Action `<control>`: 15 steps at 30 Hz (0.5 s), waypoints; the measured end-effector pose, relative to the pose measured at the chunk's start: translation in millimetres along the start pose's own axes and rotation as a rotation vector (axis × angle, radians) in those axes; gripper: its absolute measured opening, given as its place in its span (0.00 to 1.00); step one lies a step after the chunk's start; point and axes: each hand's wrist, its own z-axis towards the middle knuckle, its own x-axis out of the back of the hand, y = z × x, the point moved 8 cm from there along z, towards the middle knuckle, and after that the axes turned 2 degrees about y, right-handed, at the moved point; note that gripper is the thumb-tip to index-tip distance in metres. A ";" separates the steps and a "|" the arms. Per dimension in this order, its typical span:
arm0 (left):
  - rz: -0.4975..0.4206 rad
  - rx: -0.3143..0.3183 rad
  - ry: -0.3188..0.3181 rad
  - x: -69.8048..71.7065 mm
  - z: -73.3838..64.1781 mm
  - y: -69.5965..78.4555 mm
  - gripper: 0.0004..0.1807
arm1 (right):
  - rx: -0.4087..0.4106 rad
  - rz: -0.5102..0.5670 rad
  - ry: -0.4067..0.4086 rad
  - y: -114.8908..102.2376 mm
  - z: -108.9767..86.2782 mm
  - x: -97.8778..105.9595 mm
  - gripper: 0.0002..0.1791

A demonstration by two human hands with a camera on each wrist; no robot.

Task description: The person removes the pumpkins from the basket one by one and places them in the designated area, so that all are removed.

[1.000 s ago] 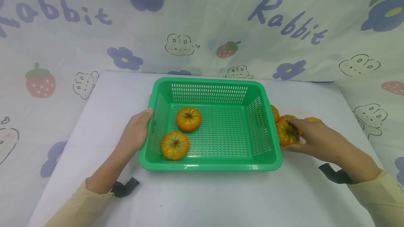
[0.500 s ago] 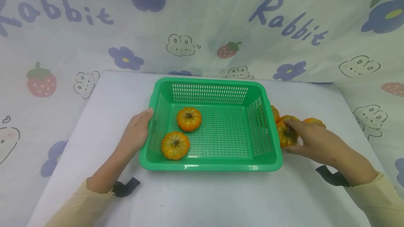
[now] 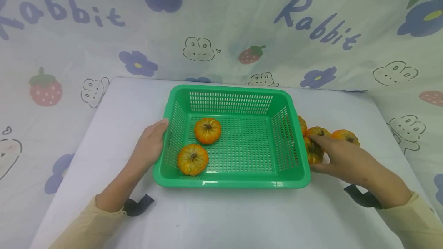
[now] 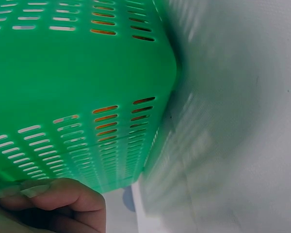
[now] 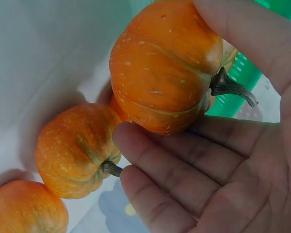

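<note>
My left hand (image 3: 149, 144) grips the left rim of a green plastic basket (image 3: 232, 183); in the left wrist view its curled fingers (image 4: 70, 196) show beside the slotted wall. Inside the basket, toward its left side, sit two small orange pumpkins, one farther back (image 3: 207, 130) and one nearer the front (image 3: 192, 160). My right hand (image 3: 347, 160) holds another pumpkin (image 5: 160, 68) just outside the basket's right wall. Its thumb is on one side and its fingers are on the other, with the dark stem facing the palm.
More pumpkins stand on the white table (image 3: 228, 218) to the right of the basket: one behind the held one (image 3: 317, 131), one farther right (image 3: 346, 136), and one partly hidden by the basket wall (image 3: 302, 125). A printed cloth (image 3: 221, 18) hangs behind the table.
My right hand has shifted slightly left with the pumpkin, closer to the basket's right wall, and more of the pumpkins behind it shows. My left hand and the basket stay nearly in place.
</note>
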 end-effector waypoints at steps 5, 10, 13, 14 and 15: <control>0.002 0.006 0.006 -0.1 0.1 -0.3 0.40 | 0.040 0.025 0.023 -2.6 -2.2 -3.3 0.49; 0.005 0.003 0.008 -0.2 0.3 -0.7 0.40 | 0.061 0.043 0.025 -4.7 -5.4 -9.0 0.48; 0.010 -0.002 0.011 0.1 0.4 -0.8 0.40 | 0.052 0.043 0.025 -4.3 -7.5 -12.3 0.48; 0.011 -0.003 0.012 0.2 0.7 -0.9 0.40 | 0.051 0.046 0.025 -4.4 -8.2 -13.4 0.49; 0.011 -0.004 0.012 0.2 1.0 -0.9 0.40 | 0.053 0.049 0.026 -4.8 -8.8 -14.3 0.49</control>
